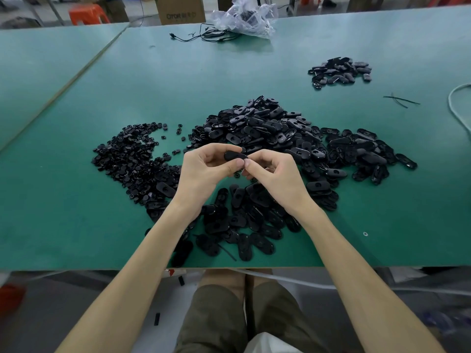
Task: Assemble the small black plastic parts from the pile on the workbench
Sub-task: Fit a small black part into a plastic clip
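A black oval plastic part [234,156] is held above the green workbench [76,200], in front of me. My left hand [204,171] grips its left end with curled fingers and thumb. My right hand [272,174] pinches its right end, thumb tip beside my left thumb. Behind and under my hands spreads a big pile of black oval shells [280,138]. To the left lies a pile of small round black parts [132,159]. What sits between my fingers besides the oval part is hidden.
A smaller heap of black oval pieces [340,71] lies at the far right. A clear plastic bag [244,19] and black cables [204,36] sit at the far edge. Thin black ties [400,99] and a pale hose [456,108] are on the right.
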`<state>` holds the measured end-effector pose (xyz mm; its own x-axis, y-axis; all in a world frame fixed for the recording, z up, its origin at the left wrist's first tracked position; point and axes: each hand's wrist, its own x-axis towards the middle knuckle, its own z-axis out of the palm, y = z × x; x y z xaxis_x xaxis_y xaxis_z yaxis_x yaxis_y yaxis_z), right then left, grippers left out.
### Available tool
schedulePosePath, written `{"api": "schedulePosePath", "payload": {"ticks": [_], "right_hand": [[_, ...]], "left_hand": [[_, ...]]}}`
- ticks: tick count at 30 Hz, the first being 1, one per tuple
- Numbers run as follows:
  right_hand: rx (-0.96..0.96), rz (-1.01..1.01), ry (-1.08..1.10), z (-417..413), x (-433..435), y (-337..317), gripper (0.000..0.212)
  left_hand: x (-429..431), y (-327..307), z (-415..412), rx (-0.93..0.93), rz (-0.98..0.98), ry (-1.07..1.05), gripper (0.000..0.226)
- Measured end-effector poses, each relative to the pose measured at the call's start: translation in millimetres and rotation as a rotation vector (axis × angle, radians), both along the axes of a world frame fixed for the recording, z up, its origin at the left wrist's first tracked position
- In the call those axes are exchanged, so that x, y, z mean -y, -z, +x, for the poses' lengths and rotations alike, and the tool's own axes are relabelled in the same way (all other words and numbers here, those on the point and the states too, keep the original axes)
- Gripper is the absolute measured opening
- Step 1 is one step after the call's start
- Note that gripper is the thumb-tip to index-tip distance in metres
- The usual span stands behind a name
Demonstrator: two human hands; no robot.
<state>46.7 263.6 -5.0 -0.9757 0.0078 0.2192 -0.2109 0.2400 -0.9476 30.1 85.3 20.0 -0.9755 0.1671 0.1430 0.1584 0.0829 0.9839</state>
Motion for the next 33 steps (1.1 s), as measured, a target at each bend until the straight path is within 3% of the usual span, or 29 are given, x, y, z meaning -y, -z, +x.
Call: {"api": "schedulePosePath", "payload": {"ticks": [19,33], "right_hand": [[-0.011,0.003,-0.042,-1,-1,0,0.009],[-0.002,-0.003,-0.023,-1,0,-1,0.009]], "left_hand": [[1,-2,-2,0.463,0.392,0.119,0.03],[-1,1,-7,0.593,0.524,0.176,0.019]]}}
